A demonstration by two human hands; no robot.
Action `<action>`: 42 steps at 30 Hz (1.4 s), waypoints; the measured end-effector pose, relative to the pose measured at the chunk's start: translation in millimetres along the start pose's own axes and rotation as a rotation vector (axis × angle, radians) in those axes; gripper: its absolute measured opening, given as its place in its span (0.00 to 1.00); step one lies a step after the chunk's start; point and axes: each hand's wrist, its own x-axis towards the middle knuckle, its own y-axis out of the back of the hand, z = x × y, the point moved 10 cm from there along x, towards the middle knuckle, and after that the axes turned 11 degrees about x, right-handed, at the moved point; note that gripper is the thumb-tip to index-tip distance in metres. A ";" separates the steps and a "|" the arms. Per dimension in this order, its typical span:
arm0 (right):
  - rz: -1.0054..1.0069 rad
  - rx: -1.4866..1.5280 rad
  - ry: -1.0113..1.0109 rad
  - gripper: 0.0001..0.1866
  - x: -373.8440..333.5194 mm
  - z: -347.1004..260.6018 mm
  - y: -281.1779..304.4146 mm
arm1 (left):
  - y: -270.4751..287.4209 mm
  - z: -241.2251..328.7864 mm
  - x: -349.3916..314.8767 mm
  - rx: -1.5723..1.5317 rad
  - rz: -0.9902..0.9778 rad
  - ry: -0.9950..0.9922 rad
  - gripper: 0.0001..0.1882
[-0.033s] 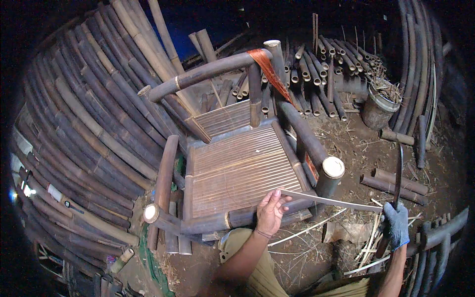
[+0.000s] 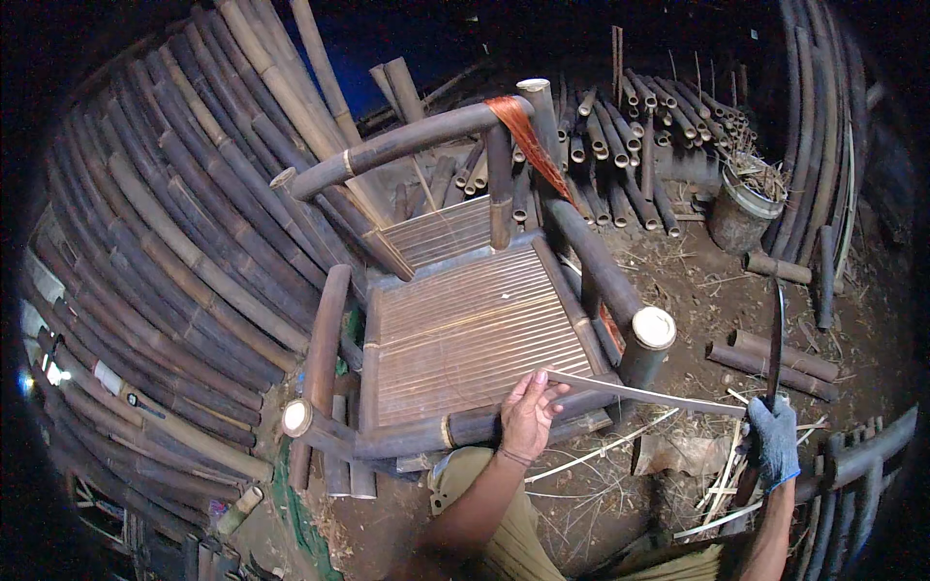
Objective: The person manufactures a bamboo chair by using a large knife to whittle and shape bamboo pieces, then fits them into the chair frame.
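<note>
A dark bamboo chair point(image 2: 465, 320) with a slatted seat stands before me. At its front rail, my bare left hand point(image 2: 531, 414) pinches one end of a thin bamboo strip point(image 2: 639, 392) between thumb and fingers. The strip runs rightward to my right hand point(image 2: 772, 441), which wears a grey-blue knitted glove. That hand is closed around a long dark knife point(image 2: 776, 339), its narrow blade pointing up and away from me. The strip's far end meets the glove near the base of the blade; its exact contact is hidden.
Long dark bamboo poles point(image 2: 174, 232) lean along the left. Cut bamboo tubes point(image 2: 630, 126) are stacked behind the chair, beside a bucket point(image 2: 744, 208) of scraps. Short bamboo pieces point(image 2: 770, 363) and pale slivers point(image 2: 722, 484) lie on the dirt floor. An orange cloth strip point(image 2: 528, 145) hangs on the chair.
My gloved right hand and the knife have shifted very slightly to the left. My left hand keeps its hold on the bamboo strip in nearly the same place.
</note>
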 end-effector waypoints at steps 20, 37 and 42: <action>-0.008 -0.139 0.093 0.13 -7.3 -4.0 1.2 | 4.9 -15.8 1.0 0.115 0.016 0.032 0.05; -0.209 -0.250 0.058 0.16 -20.6 2.6 -35.3 | -24.7 -58.8 -13.8 0.266 -0.145 0.169 0.08; -0.320 -0.256 0.051 0.17 -28.0 8.4 -53.7 | -29.0 -63.7 -16.7 0.265 -0.170 0.171 0.11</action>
